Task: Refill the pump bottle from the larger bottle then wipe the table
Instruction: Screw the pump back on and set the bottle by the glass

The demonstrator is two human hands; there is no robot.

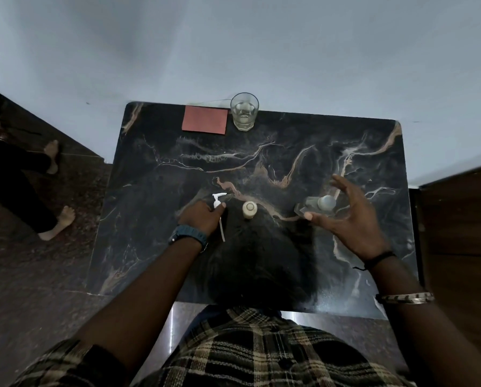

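Two hands: left [203,216] grips pump [218,201], right [345,216] spread open.

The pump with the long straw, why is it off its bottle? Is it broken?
Not broken as far as I can see. The left hand holds the white pump out of the small bottle, whose open neck is ready for refilling. Nothing looks spilled.

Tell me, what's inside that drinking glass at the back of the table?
The glass looks empty: its thick base shows through the clear walls, though a little clear liquid cannot be ruled out. It stands beside a red cloth, far from both hands.
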